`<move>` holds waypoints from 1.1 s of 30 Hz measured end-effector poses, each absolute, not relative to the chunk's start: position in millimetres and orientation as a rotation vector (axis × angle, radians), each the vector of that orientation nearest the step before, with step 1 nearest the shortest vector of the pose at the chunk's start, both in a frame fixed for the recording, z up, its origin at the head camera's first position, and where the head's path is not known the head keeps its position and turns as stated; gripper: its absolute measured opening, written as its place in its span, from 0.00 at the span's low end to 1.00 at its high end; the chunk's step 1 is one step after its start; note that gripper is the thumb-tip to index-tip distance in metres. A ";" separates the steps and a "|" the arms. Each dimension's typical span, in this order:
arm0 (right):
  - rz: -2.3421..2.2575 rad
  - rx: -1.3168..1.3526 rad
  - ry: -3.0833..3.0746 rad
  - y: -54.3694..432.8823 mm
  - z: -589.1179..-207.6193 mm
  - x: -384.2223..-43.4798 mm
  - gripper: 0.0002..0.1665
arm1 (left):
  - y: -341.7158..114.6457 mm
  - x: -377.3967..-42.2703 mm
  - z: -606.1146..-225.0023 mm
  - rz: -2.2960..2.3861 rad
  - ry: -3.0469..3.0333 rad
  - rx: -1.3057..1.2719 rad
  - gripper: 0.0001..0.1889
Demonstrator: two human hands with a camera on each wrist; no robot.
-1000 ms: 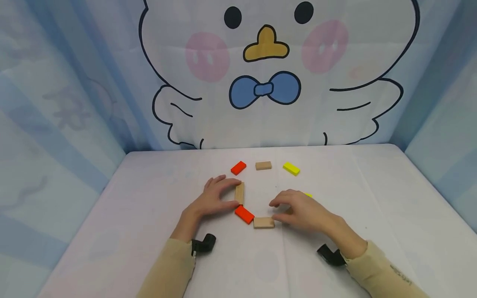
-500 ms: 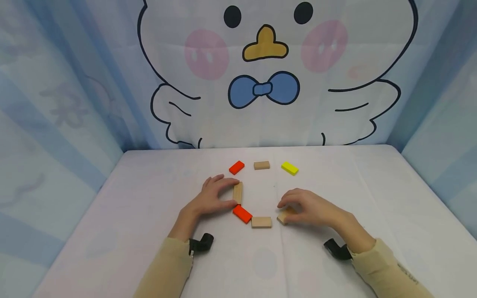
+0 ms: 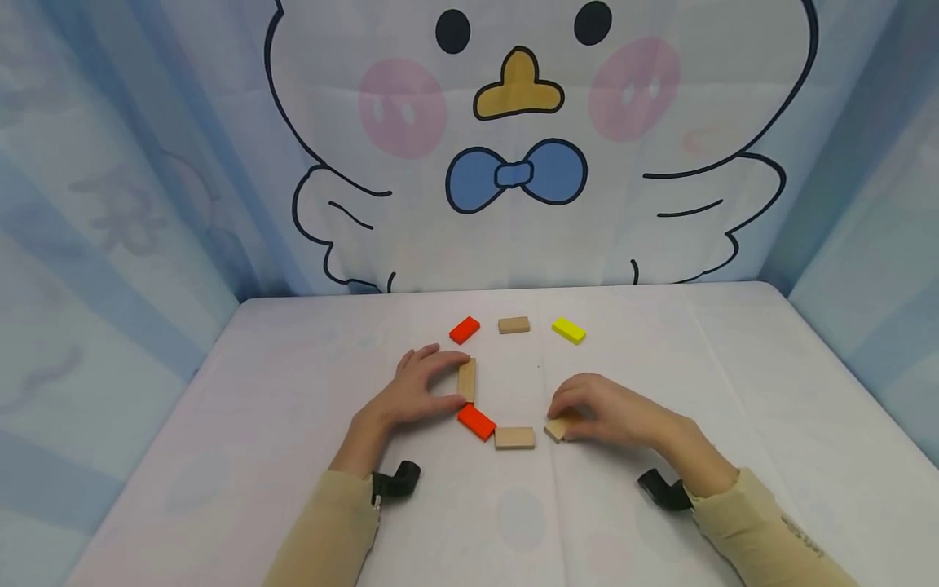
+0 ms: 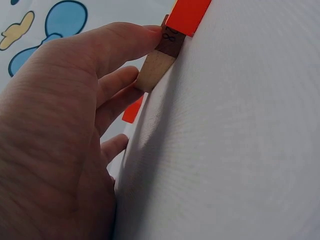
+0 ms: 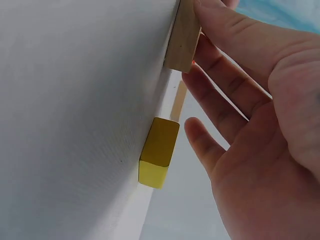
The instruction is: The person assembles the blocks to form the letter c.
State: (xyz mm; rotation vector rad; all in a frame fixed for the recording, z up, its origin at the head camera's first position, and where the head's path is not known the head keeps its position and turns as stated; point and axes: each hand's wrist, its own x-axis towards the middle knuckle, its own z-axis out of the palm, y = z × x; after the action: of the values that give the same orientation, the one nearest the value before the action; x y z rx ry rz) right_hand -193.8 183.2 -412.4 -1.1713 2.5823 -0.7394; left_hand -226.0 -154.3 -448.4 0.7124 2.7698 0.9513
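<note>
My left hand (image 3: 421,387) grips a plain wooden block (image 3: 467,381) by its two ends, thumb at the near end and a fingertip at the far end. In the left wrist view, dark markings show on the side of this wooden block (image 4: 165,50). A red block (image 3: 477,422) lies slantwise against its near end, and a wooden block (image 3: 515,439) meets that red one's corner. To the right, my right hand (image 3: 612,412) pinches another wooden block (image 3: 559,427), set at an angle and partly covered by the fingers. Its wooden side (image 5: 182,45) shows under the thumb.
Along the back lie a red block (image 3: 465,330), a wooden block (image 3: 513,325) and a yellow block (image 3: 568,330). A yellow block (image 5: 157,145) stands beyond the right hand in the right wrist view. A cartoon-printed curtain (image 3: 513,244) rises behind the white table (image 3: 293,342).
My right hand has shifted right, away from the near wooden block, and its fingers have closed on the angled wooden block. The left hand stays at its block.
</note>
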 end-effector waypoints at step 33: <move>-0.712 -1.204 2.586 170.0 -415.0 -188.9 0.15 | -152.0 -225.8 -448.7 0.933 2.777 0.685 0.33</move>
State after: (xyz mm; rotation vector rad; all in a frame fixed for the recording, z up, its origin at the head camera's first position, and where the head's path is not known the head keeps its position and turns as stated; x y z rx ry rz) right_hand -188.9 170.0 -415.0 -1.2045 2.5864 -0.7119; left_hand -225.8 -152.0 -448.7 0.6847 2.7773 0.9331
